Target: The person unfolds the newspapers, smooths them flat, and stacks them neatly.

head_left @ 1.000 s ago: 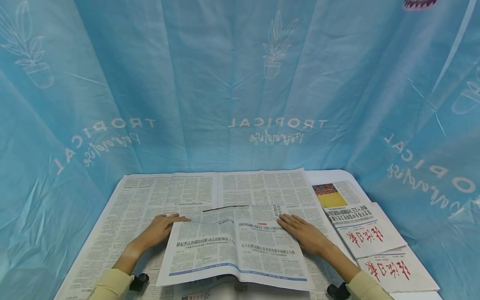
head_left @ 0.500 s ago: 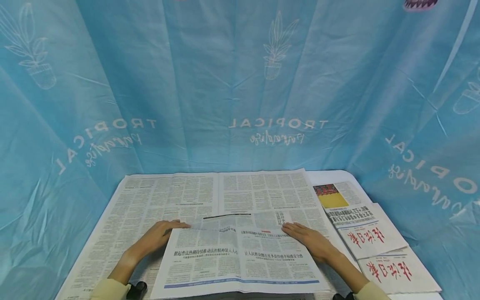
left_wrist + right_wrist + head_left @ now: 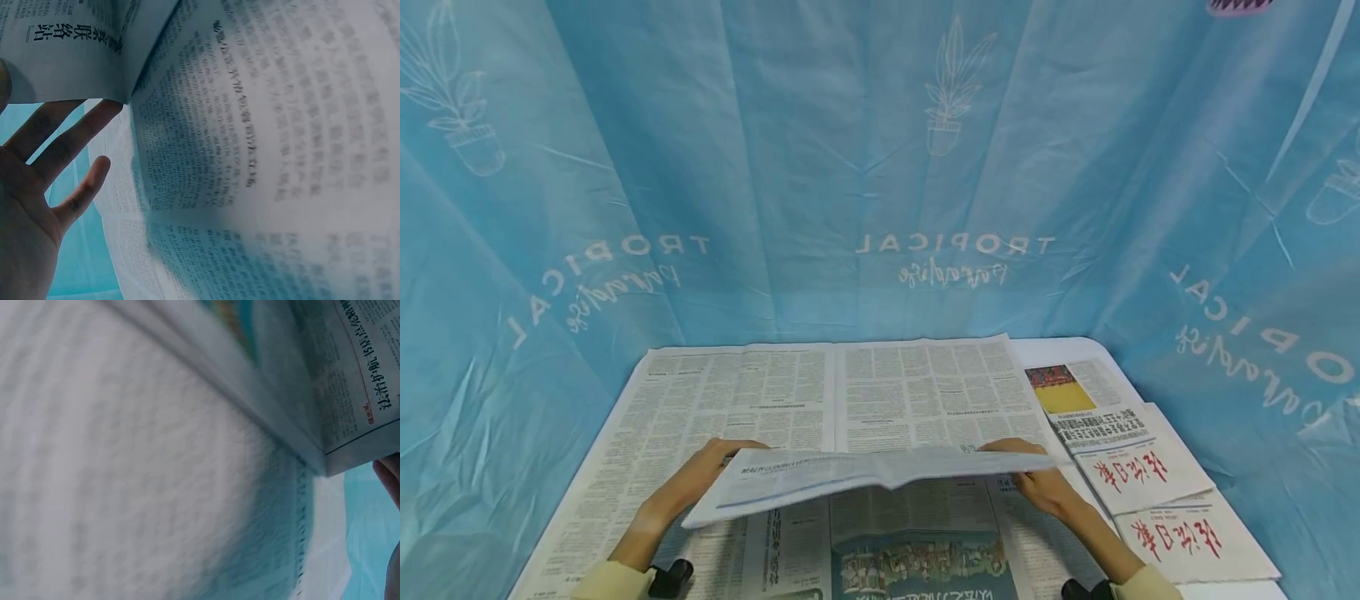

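A folded newspaper (image 3: 820,477) is held raised and tilted above the table in the head view, its near edge lifted. My left hand (image 3: 703,475) pinches its left end; in the left wrist view the fingers of that hand (image 3: 31,181) spread behind the sheet, with the thumb on the other face. At the other end, my right hand (image 3: 1033,477) grips the paper, its fingers partly hidden by it. Only a sliver of the right hand (image 3: 390,478) shows beside the sheet's corner in the right wrist view. Beneath lies a page with a teal picture (image 3: 925,558).
Large open newspaper sheets (image 3: 737,375) cover most of the white table (image 3: 1060,350). Two folded newspapers with red lettering, an upper one (image 3: 1131,475) and a lower one (image 3: 1202,542), overlap at the right. A blue printed curtain (image 3: 812,167) surrounds the table.
The folded newspaper, earlier lying lower with its headlines facing up, has been raised at its near edge. The hands now grip its ends, and the page with the teal picture is uncovered below.
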`<state>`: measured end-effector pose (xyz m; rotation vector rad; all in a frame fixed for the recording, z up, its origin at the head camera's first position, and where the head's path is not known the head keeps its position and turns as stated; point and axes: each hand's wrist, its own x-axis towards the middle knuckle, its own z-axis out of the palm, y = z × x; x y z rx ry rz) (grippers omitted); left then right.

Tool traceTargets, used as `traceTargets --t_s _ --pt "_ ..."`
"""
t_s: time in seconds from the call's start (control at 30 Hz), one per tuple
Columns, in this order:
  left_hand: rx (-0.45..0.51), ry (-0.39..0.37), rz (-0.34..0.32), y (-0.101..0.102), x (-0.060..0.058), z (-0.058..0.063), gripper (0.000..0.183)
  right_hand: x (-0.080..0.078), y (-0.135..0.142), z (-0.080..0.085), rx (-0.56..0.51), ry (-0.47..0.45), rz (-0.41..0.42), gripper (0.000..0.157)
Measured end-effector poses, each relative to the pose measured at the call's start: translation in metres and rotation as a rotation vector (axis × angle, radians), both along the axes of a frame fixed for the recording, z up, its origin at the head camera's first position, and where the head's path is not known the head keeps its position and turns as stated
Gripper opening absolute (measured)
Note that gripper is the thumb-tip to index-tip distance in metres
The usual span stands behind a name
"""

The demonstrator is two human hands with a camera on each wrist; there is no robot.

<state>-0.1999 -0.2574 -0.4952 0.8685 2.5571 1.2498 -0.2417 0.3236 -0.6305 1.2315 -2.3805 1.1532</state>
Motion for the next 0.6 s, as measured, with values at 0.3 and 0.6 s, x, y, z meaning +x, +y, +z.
traceTargets --t_s 0.3,0.6 --pt "-0.081 0.106 0.158 0.008 -0.005 0.001 0.033 0.039 -0.066 0.111 -0.101 0.102 -0.355 0.027" --pt "-0.111 0.05 0.189 0.01 -0.006 -0.006 0.029 0.035 -0.067 0.093 -0.063 -0.033 -0.405 0.02"
